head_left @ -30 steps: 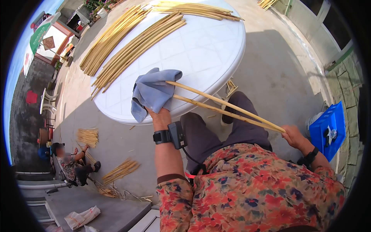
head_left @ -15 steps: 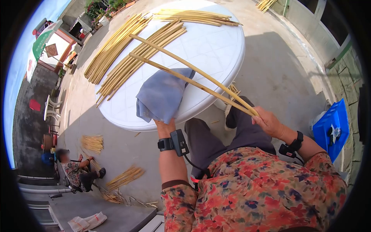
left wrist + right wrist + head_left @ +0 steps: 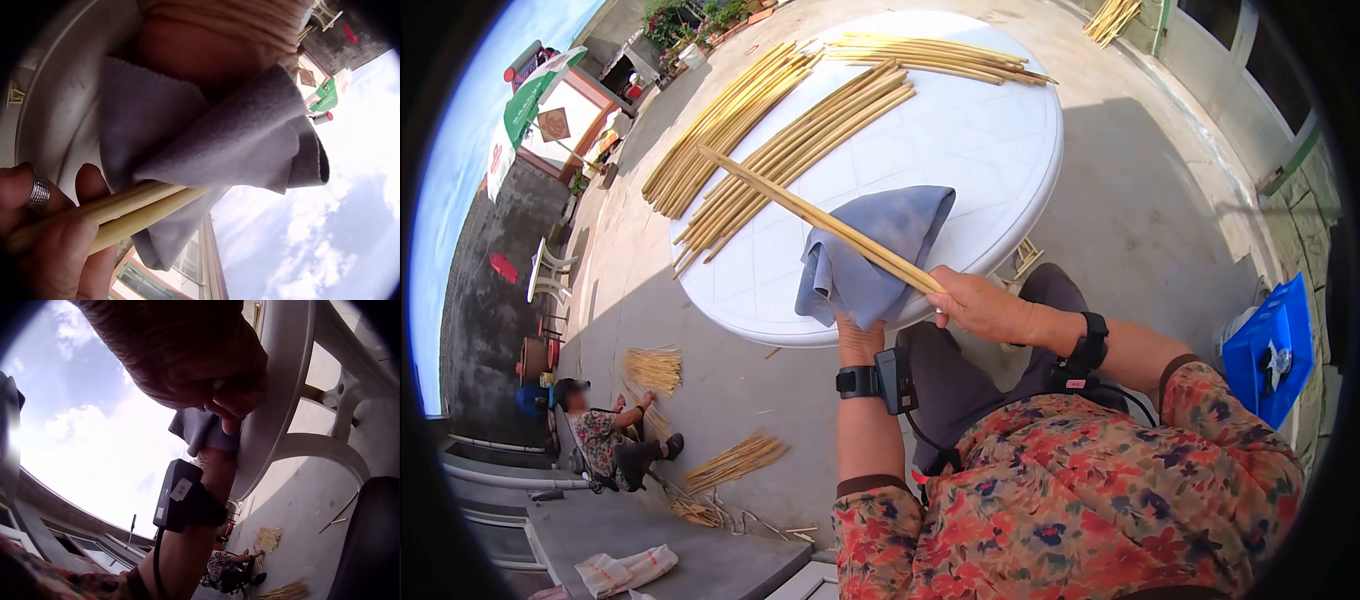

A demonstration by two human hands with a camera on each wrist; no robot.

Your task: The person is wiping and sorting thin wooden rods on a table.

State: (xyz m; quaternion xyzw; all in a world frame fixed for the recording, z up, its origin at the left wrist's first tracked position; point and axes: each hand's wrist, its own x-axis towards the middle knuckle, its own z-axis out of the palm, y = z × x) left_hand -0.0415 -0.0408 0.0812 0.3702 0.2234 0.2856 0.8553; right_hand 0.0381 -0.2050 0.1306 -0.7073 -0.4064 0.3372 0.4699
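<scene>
Head: right hand [image 3: 985, 303] pinches sticks [image 3: 820, 218] pointing to ten o'clock across cloth [image 3: 875, 245]; left hand [image 3: 860, 332] at cloth's six o'clock, its fingers hidden. Left wrist: sticks enter from eight o'clock. Right wrist: cloth at right hand's six o'clock.

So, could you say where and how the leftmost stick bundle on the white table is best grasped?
Probably grip the bundle by its near ends, from the left, fingers below: those ends overhang the table, and the sticks lie side by side.
</scene>
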